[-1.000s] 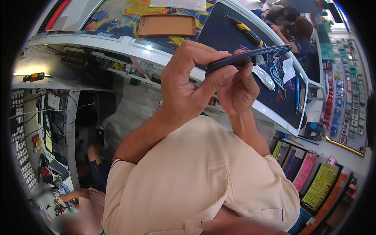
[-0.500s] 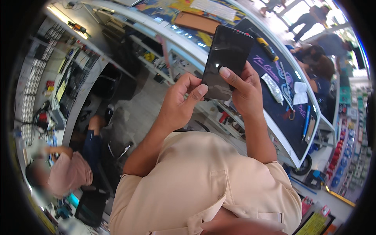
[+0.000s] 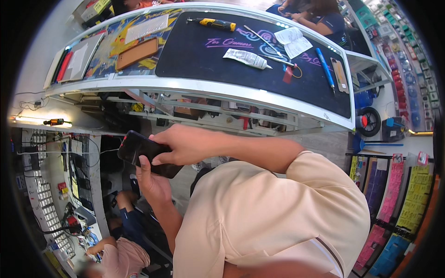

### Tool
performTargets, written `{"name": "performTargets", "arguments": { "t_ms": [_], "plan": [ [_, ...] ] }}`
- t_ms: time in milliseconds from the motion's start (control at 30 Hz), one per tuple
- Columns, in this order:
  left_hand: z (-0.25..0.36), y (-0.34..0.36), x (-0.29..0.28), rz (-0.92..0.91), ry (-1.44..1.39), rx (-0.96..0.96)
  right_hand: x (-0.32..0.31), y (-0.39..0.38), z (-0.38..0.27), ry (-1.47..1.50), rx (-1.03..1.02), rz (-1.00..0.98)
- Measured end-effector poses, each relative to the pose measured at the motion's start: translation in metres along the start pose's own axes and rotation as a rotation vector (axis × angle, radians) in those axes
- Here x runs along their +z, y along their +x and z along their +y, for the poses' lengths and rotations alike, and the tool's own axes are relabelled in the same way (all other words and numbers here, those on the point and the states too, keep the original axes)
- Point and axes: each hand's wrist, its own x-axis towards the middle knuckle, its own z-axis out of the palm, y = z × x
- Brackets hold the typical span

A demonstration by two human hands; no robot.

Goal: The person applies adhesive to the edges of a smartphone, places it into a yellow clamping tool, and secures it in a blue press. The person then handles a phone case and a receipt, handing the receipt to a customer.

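Above, a curved bench (image 3: pixel 194 85) topped with a dark mat (image 3: pixel 259 60), strewn with a yellow-handled driver (image 3: pixel 211 23), a white tube (image 3: pixel 245 58), a blue pen (image 3: pixel 324 67) and a brown case (image 3: pixel 136 53). Below and well clear of it, held in the air over the floor, a black phone (image 3: pixel 139 150), slim, rigid, light by the look of it; likely glass-faced, so slick and breakable if dropped. Long axis running from upper left down to lower right, upper end aimed toward the wall at left. Right hand (image 3: pixel 187 143) closed over its right end from above, fingers wrapped across the top face. Left hand (image 3: pixel 153 183) gripping from beneath, thumb laid on the face. Best held by the long edges, not the glass.
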Motion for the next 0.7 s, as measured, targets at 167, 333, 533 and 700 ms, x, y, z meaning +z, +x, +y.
{"name": "performTargets", "arguments": {
  "t_ms": [167, 333, 533, 700],
  "plan": [
    [0.012, 0.01, -0.019, 0.028, -0.102, 0.101, -0.166, -0.068, 0.043, -0.234, -0.005, 0.851],
    [0.031, 0.002, -0.056, 0.18, -0.121, 0.021, -0.387, -0.133, 0.179, -0.762, 0.352, 0.895],
    [0.007, -0.03, -0.107, 0.307, -0.257, 0.016, -0.517, -0.166, 0.302, -1.187, 0.268, 0.495],
    [0.004, -0.061, -0.12, 0.321, -0.395, 0.08, -0.549, -0.173, 0.32, -0.381, 0.371, 0.752]
  ]
}}
